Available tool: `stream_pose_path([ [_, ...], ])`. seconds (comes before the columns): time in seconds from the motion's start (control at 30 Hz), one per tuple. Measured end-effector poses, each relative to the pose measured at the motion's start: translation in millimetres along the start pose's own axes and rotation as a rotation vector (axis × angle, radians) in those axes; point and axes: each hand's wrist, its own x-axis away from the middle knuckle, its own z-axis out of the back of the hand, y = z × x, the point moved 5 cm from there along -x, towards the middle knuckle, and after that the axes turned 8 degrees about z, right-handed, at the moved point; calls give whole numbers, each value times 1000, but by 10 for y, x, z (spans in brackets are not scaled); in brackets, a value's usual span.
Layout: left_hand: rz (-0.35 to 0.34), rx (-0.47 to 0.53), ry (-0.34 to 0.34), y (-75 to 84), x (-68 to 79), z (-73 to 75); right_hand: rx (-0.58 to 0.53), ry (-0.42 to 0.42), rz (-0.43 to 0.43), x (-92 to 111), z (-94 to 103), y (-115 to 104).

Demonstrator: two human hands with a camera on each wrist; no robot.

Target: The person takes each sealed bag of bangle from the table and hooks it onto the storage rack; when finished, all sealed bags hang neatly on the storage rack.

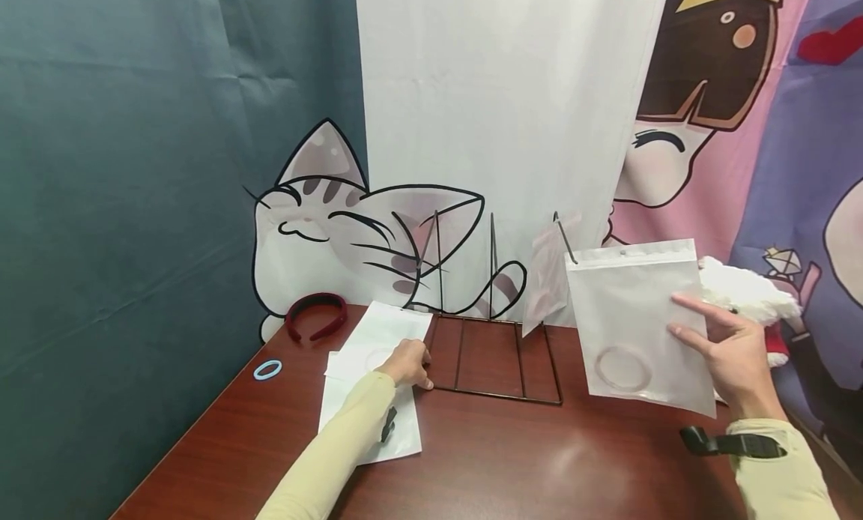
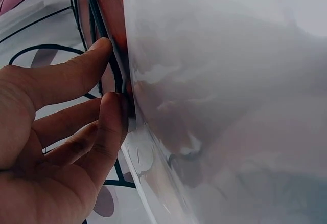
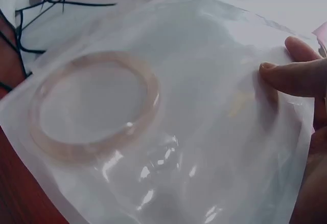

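Note:
My right hand [image 1: 731,351] pinches the right edge of a frosted zip bag [image 1: 637,303], its thumb on one face and fingers on the other. Inside lies a pale pinkish ring [image 3: 94,106], shaped like a bangle. The bag's top left corner meets the tip of a hook on the black wire rack [image 1: 472,390]. A second bag [image 1: 547,269] hangs farther back on that hook. At the rack's left side, my left hand [image 1: 407,363] grips its dark wire [image 2: 116,65] between thumb and fingers, beside a glossy white bag [image 2: 230,96].
White bags [image 1: 391,321] lie overlapping beneath the left forearm. Left of them are a dark red headband [image 1: 317,318] and a light blue ring [image 1: 267,369]. A white plush toy [image 1: 748,291] sits behind the right hand. Printed curtains [image 1: 499,93] hang behind the brown table [image 1: 512,460].

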Motion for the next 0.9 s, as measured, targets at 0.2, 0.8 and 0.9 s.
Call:
stream_pose_path([
  [0.2, 0, -5, -3, 3, 3, -12, 30, -121, 51, 60, -88, -71],
  [0.8, 11, -5, -6, -2, 4, -11, 16, -201, 54, 98, -480, -133],
  [0.9, 9, -5, -4, 5, 8, -6, 27, -184, 72, 95, -495, -113],
])
